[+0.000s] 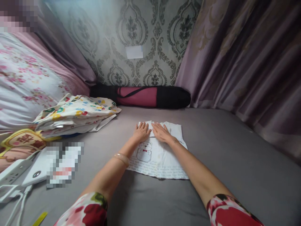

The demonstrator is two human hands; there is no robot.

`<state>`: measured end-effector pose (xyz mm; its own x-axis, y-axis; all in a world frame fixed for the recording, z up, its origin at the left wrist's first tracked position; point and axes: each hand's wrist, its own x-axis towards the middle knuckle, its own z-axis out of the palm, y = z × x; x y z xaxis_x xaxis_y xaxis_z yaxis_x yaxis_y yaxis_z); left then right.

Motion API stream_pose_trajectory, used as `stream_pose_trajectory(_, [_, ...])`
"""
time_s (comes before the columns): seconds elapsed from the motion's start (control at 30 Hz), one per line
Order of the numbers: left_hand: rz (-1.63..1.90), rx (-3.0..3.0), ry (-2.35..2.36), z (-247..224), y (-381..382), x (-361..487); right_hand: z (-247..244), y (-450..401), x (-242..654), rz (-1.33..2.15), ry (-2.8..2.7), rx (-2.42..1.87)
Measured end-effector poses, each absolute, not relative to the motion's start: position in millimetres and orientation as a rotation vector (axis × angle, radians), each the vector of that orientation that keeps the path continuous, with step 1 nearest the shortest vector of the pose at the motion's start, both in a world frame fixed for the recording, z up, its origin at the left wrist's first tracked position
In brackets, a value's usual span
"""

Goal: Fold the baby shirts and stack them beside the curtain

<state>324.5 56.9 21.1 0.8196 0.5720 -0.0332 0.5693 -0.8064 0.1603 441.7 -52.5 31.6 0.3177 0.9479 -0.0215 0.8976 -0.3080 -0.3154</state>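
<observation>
A white garment [168,160] with a bear drawing and rows of small print lies spread on the grey sheet. My left hand [141,131] rests flat on its upper left part, fingers apart, just above the bear. Beside it, my right hand [162,132] lies flat on the upper middle of the cloth, fingers stretched out. The two hands are close together but apart, and neither grips the fabric. A pale bangle [122,159] circles my left forearm.
Folded clothes with colourful prints [77,113] are piled at the left. A black and dark pink bag [141,96] lies along the wall. At the lower left are a power strip [14,173], white cables and a yellow object [40,218]. Curtains [235,56] hang at the right.
</observation>
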Motion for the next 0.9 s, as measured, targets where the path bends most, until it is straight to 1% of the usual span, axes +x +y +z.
stream_pose_trajectory(0.13, [0.19,2.913,0.787,22.0,52.4,333.1,28.1,-54.7,446.6,0.135,-1.603,-2.422])
stream_pose_trajectory(0.3, [0.144,2.875,0.757,11.0,51.6,338.3,16.2,-57.2,446.0,0.165,-1.56,-2.443])
stream_pose_trajectory(0.47, [0.156,2.888,0.733,19.6,54.9,344.5,23.3,-55.6,453.5,0.292,-1.562,-2.425])
stream_pose_trajectory(0.67, [0.179,2.852,0.796,14.9,58.4,355.7,18.1,-58.9,464.9,0.138,-1.335,-2.545])
stream_pose_trajectory(0.77, [0.146,2.828,0.795,10.2,59.0,355.7,12.9,-60.3,467.0,0.13,-1.33,-2.568])
stream_pose_trajectory(0.9, [0.132,2.848,0.816,15.1,55.3,349.1,19.1,-62.2,465.1,0.185,-1.344,-2.575])
